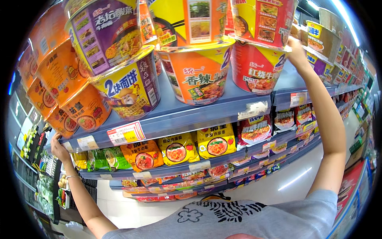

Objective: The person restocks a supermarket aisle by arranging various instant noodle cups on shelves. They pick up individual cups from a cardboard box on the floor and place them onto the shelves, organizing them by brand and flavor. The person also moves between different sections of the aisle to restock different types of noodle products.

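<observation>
My left hand [59, 149] is at the left end of the grey shelf's front edge [191, 116], just below stacked orange instant-noodle tubs [86, 110]; whether its fingers grip the edge is not clear. My right hand [295, 52] is raised at the right, beside a stack of red noodle tubs [256, 70]; its fingers are partly hidden behind the stack, so its hold cannot be told. Between my arms stand a purple and yellow noodle tub [128, 86] and an orange noodle tub [194, 77], each with another tub on top.
Lower shelves hold yellow noodle packets [216, 142], an orange packet [141, 155] and green packets [115, 158]. Price tags [126, 133] line the shelf edges. Brown noodle tubs [322, 41] stand farther right. Black crates [89, 191] and a produce rack are at the left.
</observation>
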The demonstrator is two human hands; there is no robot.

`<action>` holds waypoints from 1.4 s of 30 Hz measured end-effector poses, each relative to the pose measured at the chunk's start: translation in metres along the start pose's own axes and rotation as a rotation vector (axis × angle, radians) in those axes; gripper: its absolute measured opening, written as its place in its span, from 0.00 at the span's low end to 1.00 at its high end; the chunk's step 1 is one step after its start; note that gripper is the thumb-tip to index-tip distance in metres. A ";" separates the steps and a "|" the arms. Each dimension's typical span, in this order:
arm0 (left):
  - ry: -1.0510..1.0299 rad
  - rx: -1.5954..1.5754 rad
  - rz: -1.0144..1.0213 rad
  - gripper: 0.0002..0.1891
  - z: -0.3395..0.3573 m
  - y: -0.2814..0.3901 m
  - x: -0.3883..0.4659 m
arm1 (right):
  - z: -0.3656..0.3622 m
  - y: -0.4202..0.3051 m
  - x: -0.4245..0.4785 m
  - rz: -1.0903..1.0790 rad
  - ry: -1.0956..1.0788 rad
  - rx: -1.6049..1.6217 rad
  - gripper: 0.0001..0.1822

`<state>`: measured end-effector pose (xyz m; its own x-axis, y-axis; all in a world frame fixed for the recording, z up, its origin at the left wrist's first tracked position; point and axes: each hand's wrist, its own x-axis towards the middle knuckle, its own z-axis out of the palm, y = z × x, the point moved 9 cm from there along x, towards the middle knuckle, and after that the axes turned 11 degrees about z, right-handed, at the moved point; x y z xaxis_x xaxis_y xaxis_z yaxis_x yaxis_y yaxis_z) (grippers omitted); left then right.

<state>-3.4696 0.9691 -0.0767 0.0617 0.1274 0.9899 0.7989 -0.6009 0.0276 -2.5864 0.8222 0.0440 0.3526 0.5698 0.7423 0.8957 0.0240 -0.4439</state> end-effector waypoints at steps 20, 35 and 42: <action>-0.005 0.013 -0.032 0.21 -0.003 0.002 -0.001 | -0.038 -0.184 -0.125 -0.704 0.326 -0.528 0.12; -0.059 0.018 -0.010 0.21 -0.003 -0.028 -0.006 | -0.060 -0.133 -0.114 -0.771 0.464 -0.577 0.13; -0.067 0.023 -0.071 0.20 0.000 -0.039 -0.006 | -0.079 -0.123 -0.108 -0.640 0.414 -0.701 0.09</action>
<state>-3.5012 0.9924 -0.0843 0.0433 0.2218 0.9741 0.8164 -0.5699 0.0935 -2.7132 0.6926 0.0584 -0.2981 0.2884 0.9099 0.8581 -0.3365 0.3878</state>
